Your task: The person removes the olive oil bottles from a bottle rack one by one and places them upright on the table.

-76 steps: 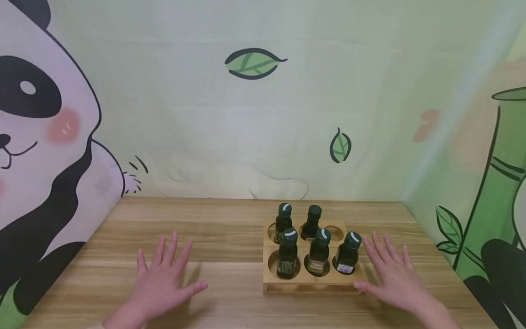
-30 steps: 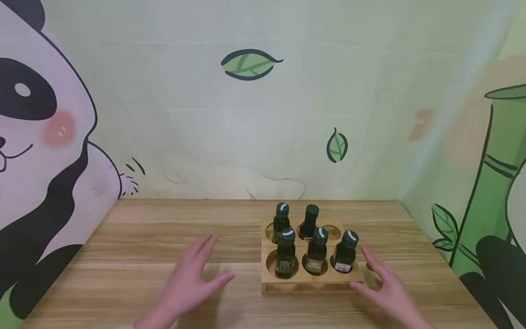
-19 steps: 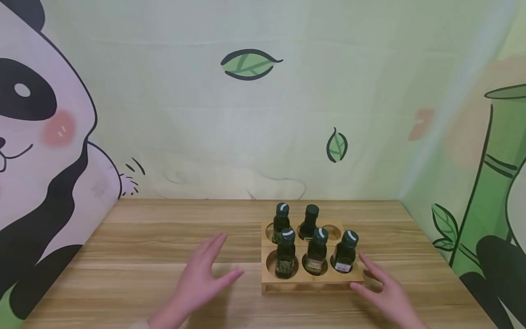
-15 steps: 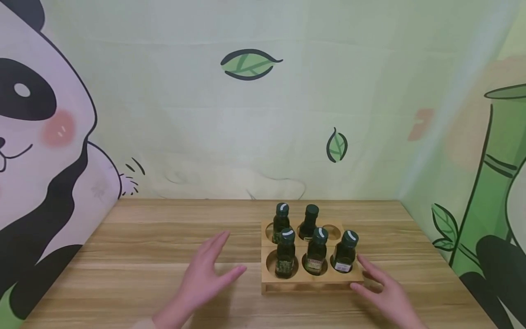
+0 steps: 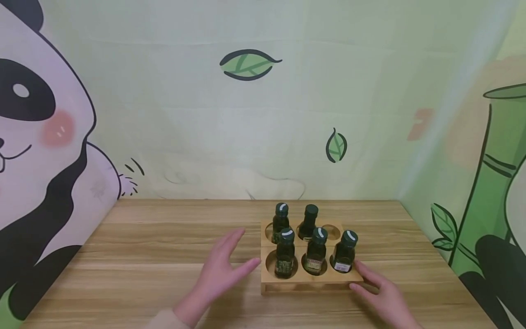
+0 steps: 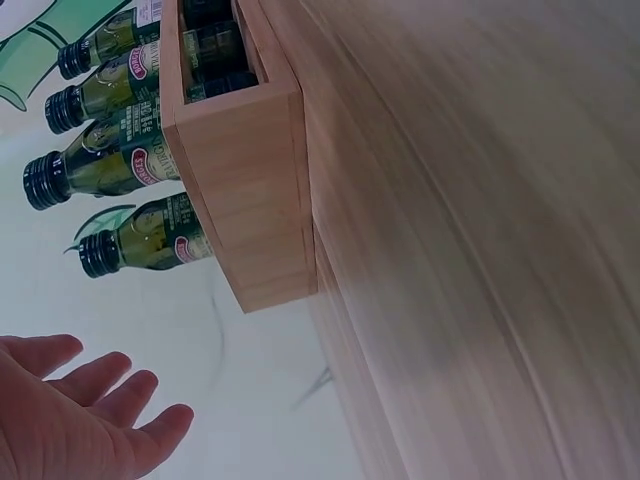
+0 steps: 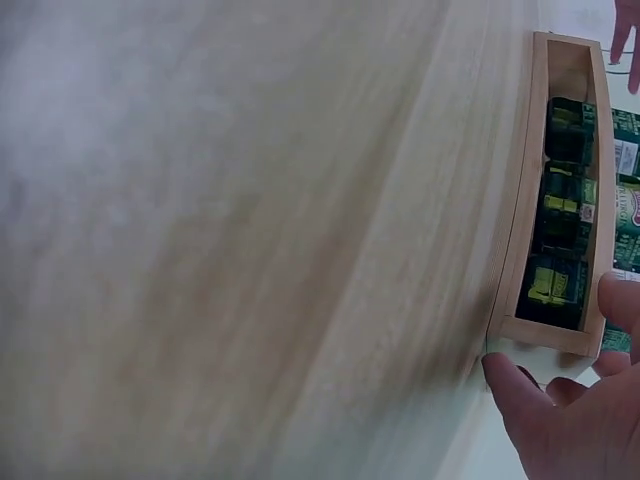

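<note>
A light wooden rack [image 5: 312,288] on the table holds several dark green bottles with black caps; its back right hole has no bottle. The front left bottle [image 5: 285,256] and the front right bottle [image 5: 344,253] stand upright. My left hand [image 5: 219,269] is just left of the rack, fingers spread, not touching it; the left wrist view shows a gap between the hand [image 6: 80,420] and the rack's end [image 6: 250,200]. My right hand [image 5: 384,292] is at the rack's right end, thumb and fingers at its front right corner. In the right wrist view the hand [image 7: 580,410] reaches around that end of the rack [image 7: 515,230].
The wooden table [image 5: 164,237] runs back to a pale green backdrop [image 5: 185,128] printed with leaves. A printed panda [image 5: 74,183] fills the left side and green bamboo [image 5: 493,183] the right.
My left hand has moved right, towards the rack, its fingers turning inward. My right hand has turned and drawn its fingers in against the rack's right end. The rack has stayed in place.
</note>
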Motion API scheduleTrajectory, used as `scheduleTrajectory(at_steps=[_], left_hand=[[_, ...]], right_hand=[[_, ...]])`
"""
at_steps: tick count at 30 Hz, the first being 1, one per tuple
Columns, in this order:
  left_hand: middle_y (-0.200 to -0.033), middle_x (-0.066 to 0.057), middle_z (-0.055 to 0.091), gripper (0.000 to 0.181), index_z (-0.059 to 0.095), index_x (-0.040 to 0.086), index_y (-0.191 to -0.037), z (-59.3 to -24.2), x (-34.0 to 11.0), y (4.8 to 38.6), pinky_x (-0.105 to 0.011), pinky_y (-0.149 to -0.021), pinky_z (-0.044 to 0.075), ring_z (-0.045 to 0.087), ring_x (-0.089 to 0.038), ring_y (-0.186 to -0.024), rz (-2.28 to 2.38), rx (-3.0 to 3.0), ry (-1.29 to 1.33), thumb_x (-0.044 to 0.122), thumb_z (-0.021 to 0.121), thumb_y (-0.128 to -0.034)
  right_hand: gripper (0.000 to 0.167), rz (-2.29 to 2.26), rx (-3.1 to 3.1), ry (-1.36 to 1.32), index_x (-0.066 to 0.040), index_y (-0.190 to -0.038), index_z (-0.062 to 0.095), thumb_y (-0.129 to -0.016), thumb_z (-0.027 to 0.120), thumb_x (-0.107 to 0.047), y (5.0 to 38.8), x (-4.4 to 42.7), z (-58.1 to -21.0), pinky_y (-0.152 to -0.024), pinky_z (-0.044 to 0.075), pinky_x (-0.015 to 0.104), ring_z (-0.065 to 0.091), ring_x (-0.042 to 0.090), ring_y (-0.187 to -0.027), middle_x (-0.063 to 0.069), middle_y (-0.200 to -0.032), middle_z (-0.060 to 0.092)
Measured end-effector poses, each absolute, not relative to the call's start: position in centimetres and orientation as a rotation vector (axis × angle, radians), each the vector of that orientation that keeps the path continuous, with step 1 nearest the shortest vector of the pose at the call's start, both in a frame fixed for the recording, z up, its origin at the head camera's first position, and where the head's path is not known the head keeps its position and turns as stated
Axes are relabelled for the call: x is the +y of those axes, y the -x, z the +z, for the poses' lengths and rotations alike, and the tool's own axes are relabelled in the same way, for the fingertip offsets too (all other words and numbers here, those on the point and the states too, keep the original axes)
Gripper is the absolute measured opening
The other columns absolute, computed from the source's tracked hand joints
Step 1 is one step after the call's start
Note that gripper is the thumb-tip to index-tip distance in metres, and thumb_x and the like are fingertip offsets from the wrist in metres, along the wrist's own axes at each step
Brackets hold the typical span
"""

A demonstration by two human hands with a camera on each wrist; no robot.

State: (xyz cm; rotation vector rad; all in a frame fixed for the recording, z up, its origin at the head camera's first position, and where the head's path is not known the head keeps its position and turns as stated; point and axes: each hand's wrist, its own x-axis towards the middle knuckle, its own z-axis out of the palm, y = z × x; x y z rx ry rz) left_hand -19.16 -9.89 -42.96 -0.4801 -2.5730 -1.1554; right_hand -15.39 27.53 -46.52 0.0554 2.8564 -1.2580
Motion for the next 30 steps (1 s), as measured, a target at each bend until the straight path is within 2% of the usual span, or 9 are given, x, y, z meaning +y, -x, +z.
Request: scheduleTrajectory(at_steps=[3, 13, 23, 30], left_hand=[[-0.147, -0.014, 0.048, 0.080, 0.046, 0.009, -0.147, -43.0, -9.4, 19.4, -0.064, -0.106, 0.032, 0.041, -0.041, -0.134, -1.183, -2.566, 0.477, 0.049, 0.075, -0.0840], [-0.148, -0.011, 0.047, 0.081, 0.045, 0.016, -0.149, -43.0, -7.6, 20.0, -0.067, -0.105, 0.032, 0.040, -0.041, -0.135, -1.284, -2.581, 0.441, 0.054, 0.073, -0.0832], [-0.150, -0.011, 0.045, 0.083, 0.044, 0.017, -0.150, -43.0, -6.0, 20.3, -0.066, -0.106, 0.031, 0.039, -0.039, -0.136, -1.418, -2.544, 0.481, 0.053, 0.076, -0.0814], [-0.142, -0.007, 0.053, 0.082, 0.049, 0.011, -0.146, -43.3, -4.9, 20.4, -0.056, -0.105, 0.040, 0.048, -0.030, -0.130, -1.543, -2.460, 0.536, 0.049, 0.079, -0.0801]], right_hand=[[0.069, -1.248, 2.866, -0.067, -0.006, -0.146, 0.047, -0.091, 0.070, -0.042, 15.4, 27.4, -46.6, -0.106, 0.036, 0.060, 0.041, 0.044, -0.134, 0.017, -0.148, 0.044], [0.055, -1.276, 2.930, -0.097, -0.005, -0.139, 0.056, -0.092, 0.072, -0.027, 15.5, 27.2, -47.1, -0.102, 0.042, 0.056, 0.052, 0.042, -0.125, 0.020, -0.140, 0.052], [0.051, -1.259, 2.944, -0.098, -0.004, -0.137, 0.058, -0.092, 0.072, -0.022, 15.6, 27.2, -47.1, -0.100, 0.044, 0.056, 0.055, 0.040, -0.121, 0.021, -0.138, 0.054], [0.049, -1.253, 2.956, -0.119, -0.004, -0.136, 0.059, -0.091, 0.073, -0.020, 15.7, 27.2, -47.1, -0.099, 0.045, 0.056, 0.059, 0.039, -0.117, 0.020, -0.137, 0.056]])
